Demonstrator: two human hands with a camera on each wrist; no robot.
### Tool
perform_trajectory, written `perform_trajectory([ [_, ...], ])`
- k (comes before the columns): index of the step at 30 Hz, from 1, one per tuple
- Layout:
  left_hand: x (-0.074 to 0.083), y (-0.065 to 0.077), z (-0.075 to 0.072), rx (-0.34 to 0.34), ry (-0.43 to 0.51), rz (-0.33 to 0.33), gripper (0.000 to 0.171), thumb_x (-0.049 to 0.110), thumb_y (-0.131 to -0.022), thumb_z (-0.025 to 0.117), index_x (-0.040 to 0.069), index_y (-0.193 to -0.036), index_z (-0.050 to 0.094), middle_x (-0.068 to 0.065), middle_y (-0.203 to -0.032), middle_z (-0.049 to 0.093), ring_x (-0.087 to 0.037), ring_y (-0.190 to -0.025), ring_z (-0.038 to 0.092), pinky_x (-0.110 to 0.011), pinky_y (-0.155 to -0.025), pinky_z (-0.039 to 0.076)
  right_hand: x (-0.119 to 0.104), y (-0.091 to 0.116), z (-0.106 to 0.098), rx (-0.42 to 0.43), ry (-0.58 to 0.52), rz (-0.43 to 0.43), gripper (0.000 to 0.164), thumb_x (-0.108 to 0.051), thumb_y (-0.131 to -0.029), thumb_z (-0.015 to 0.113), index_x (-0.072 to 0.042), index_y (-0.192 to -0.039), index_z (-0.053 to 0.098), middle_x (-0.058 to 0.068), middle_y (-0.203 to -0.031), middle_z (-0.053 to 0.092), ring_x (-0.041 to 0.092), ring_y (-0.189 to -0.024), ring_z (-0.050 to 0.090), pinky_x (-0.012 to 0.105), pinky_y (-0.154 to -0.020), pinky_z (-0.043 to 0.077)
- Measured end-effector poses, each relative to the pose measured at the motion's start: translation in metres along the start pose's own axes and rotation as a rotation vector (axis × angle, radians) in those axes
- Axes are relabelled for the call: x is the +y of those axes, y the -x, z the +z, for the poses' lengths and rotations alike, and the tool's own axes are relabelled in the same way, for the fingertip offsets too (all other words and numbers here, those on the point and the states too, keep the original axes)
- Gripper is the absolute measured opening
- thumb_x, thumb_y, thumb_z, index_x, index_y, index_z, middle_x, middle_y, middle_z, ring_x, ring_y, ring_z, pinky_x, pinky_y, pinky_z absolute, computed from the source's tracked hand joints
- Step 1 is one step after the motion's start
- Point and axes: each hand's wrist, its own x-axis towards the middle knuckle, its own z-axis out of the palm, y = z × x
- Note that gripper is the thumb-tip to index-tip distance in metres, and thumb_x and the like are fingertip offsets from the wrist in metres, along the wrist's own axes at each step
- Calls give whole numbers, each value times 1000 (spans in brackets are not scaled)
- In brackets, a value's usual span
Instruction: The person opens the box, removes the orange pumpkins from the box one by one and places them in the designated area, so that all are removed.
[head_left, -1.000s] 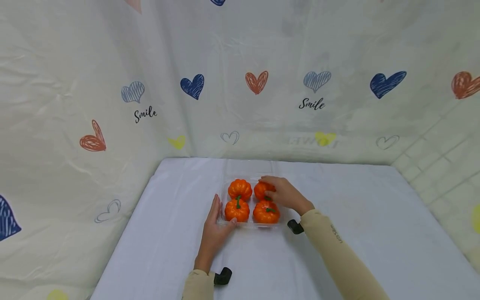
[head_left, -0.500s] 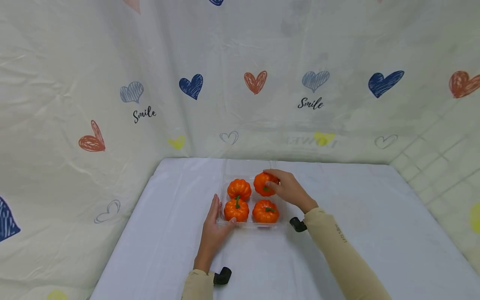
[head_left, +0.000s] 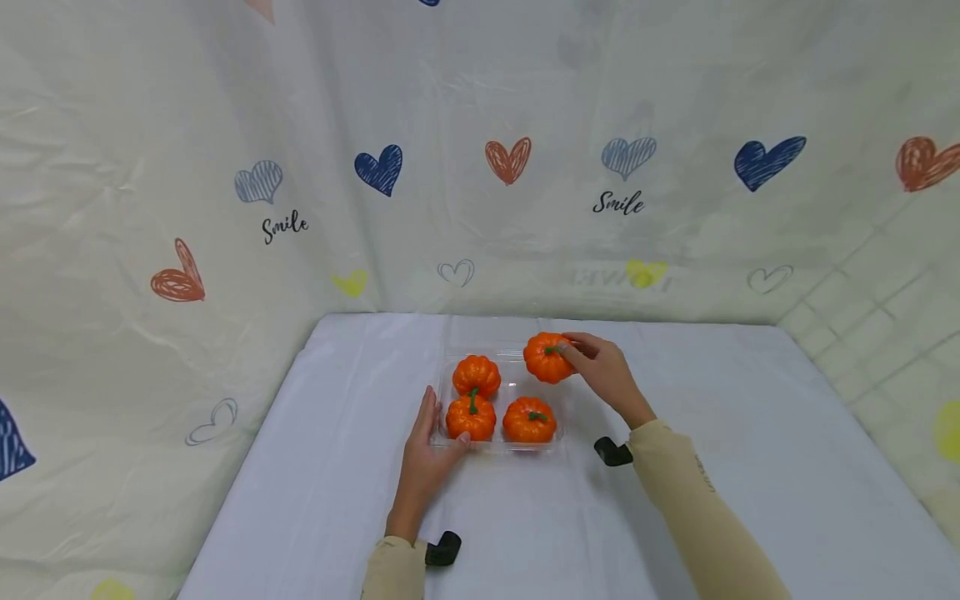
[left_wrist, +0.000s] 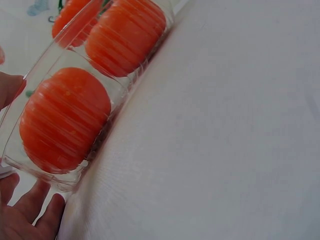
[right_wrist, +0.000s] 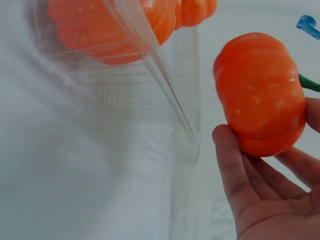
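A clear plastic container [head_left: 513,385] stands on the table with three small orange toy pumpkins inside: one at back left [head_left: 477,377], one at front left [head_left: 472,418], one at front right [head_left: 529,420]. My left hand [head_left: 429,471] holds its front left corner, thumb at the front rim and fingers along the left side. Raised over the back right of the container is another pumpkin [head_left: 546,357] with a green stem, pinched between thumb and fingers of my right hand [head_left: 609,375]. The right wrist view shows this pumpkin [right_wrist: 262,95] above the container's wall.
The container's open lid [head_left: 495,332] lies behind it. A white cloth [head_left: 720,450] covers the table, and a curtain [head_left: 555,233] printed with hearts hangs along the back edge.
My right hand has lifted the back right pumpkin out of its place and moved it up and slightly right. The left hand stays at the container.
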Motion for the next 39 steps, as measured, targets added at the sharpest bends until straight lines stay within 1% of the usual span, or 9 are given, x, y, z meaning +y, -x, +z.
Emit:
perform_trajectory([
  [4,0,0,0,0,5,-8,99,44,-94,82,20,-172,26,8,-175,24,-20,-155,38,-41,-121,35,7,2,-7,23,-24,28,58,-44,-110,59,0,-148,61,23,-131,71,33,-104,74,53,-104,56],
  [8,1,0,0,3,2,-17,100,45,-93,82,21,-172,26,8,-175,25,-20,-155,38,-43,-120,37,16,5,-15,49,-28,40,60,-45,-110,58,1,-148,61,23,-131,71,31,-102,74,48,-102,59],
  [14,1,-1,1,8,-15,-1,100,44,-94,82,16,-172,26,3,-176,25,-25,-155,39,-46,-119,38,29,12,-27,75,-39,83,65,-49,-110,57,3,-150,58,26,-137,67,32,-105,74,39,-101,59],
  [19,1,-1,1,12,-18,-5,99,45,-94,81,16,-172,27,7,-175,25,-21,-155,39,-42,-120,37,39,16,-37,96,-34,121,68,-50,-110,56,3,-151,56,28,-141,63,35,-110,72,31,-98,59],
  [24,2,-2,1,15,-13,-10,98,44,-95,81,16,-172,27,5,-176,25,-22,-155,39,-45,-120,37,49,19,-41,92,-18,155,68,-50,-110,56,4,-152,55,28,-143,62,36,-113,70,24,-93,59],
  [27,2,-2,0,17,-6,-5,98,42,-95,81,14,-171,27,3,-176,25,-24,-155,40,-46,-120,37,57,20,-41,77,-6,190,69,-51,-110,55,3,-153,54,28,-144,61,35,-115,68,27,-95,59],
  [33,2,-3,0,15,-5,9,97,42,-95,81,15,-172,27,3,-176,25,-23,-154,40,-43,-120,37,70,21,-36,65,19,238,71,-53,-110,52,2,-154,52,28,-149,56,39,-126,59,46,-108,54],
  [35,1,-3,0,16,-6,13,97,42,-95,80,15,-172,27,3,-176,25,-23,-154,40,-43,-120,37,74,20,-33,64,18,239,70,-52,-111,52,3,-154,52,28,-149,55,40,-128,58,47,-108,54],
  [39,-1,-4,0,19,0,23,97,41,-96,80,14,-171,27,2,-176,25,-25,-154,41,-43,-119,37,80,19,-27,55,4,252,68,-50,-111,53,4,-154,53,27,-150,55,38,-127,59,39,-104,57],
])
